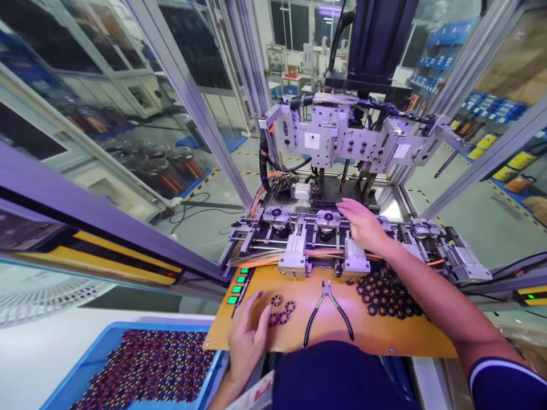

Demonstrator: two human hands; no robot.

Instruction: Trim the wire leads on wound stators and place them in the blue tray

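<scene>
Pliers of steel with slim black-and-yellow handles are laid near the front edge of the flat orange worktop. Four small dark speckled rings are set toward its left edge, beside the left hand, whose thumb and fingers are spread. Beyond the far edge, the right hand is held, fingers outstretched, by silver metal fixtures; whether anything is pinched cannot be told.
</scene>
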